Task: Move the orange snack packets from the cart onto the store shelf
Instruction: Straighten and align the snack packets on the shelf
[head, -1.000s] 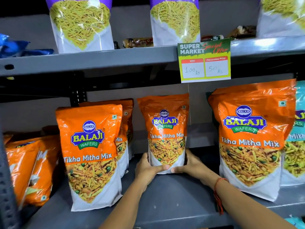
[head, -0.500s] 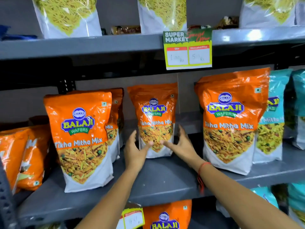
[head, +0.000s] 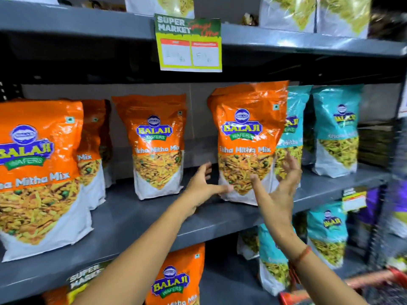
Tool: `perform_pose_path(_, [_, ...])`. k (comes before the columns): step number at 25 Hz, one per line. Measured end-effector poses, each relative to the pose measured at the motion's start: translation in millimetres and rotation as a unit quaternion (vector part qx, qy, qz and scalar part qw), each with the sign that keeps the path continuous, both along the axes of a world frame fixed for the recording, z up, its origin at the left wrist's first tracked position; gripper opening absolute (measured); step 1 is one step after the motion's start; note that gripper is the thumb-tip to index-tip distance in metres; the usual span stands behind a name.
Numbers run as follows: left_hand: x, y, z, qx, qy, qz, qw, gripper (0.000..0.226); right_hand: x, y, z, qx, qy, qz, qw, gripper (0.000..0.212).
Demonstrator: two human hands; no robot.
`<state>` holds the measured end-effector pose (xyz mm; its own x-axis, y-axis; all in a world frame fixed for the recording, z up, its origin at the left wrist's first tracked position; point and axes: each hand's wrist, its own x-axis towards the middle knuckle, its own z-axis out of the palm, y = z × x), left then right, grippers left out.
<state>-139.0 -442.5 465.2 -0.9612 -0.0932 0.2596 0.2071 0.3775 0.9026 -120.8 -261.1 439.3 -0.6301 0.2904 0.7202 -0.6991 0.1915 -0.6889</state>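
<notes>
Several orange Balaji snack packets stand upright on the grey middle shelf (head: 132,219). One packet (head: 157,146) stands alone in the middle, free of my hands. To its right stands a taller orange packet (head: 246,128). My left hand (head: 202,188) is open at that packet's lower left corner, with the thumb touching or nearly touching it. In front of the packet's lower right is my right hand (head: 277,190), open with fingers spread and holding nothing. A big orange packet (head: 37,172) fills the near left, with another (head: 94,150) behind it.
Teal packets (head: 337,128) stand to the right on the same shelf. A price sign (head: 189,42) hangs from the upper shelf (head: 88,25). More orange (head: 174,276) and teal packets (head: 328,234) sit on the shelf below. A red cart edge (head: 374,280) shows at lower right.
Both hands have let go of the middle orange packet and moved right to the taller orange packet. The camera has swung right and down, and the view is blurred.
</notes>
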Motion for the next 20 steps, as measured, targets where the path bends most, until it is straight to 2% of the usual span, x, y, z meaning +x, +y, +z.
perform_pose_path(3, [-14.2,2.9,-8.1,0.009,-0.061,-0.076,0.995,0.089,-17.0,30.8,-19.6,0.147,-0.127,-0.012,0.981,0.091])
perform_pose_path(5, [-19.0,2.3,-12.0,0.015,-0.072,-0.084,0.994,0.084,-22.9,39.3,-25.7,0.246,-0.159,-0.02,0.956,0.087])
perform_pose_path(7, [-20.0,2.3,-12.7,0.028,-0.068,-0.072,0.995,0.084,-28.0,44.2,-26.1,0.3,-0.155,-0.017,0.941,0.077])
perform_pose_path(10, [-14.7,2.3,-12.9,0.049,-0.06,-0.049,0.996,0.092,-30.7,45.1,-22.5,0.309,-0.135,0.002,0.942,0.062])
perform_pose_path(12, [-2.7,-0.1,-11.4,0.046,-0.045,-0.035,0.997,0.089,-29.9,40.4,-20.0,0.316,-0.127,0.015,0.94,0.056])
perform_pose_path(15, [19.1,-14.8,-8.4,0.035,-0.014,0.0,0.999,0.096,-26.5,23.6,-13.1,0.307,-0.12,0.07,0.941,0.055])
perform_pose_path(17, [37.9,-30.8,-7.5,0.034,0.004,0.033,0.999,0.093,-22.1,6.1,-7.8,0.311,-0.106,0.097,0.94,0.054])
perform_pose_path(20, [72.4,-58.2,-6.8,0.019,0.015,0.119,0.993,0.098,-12.4,-25.8,-2.7,0.337,-0.076,0.139,0.928,0.063])
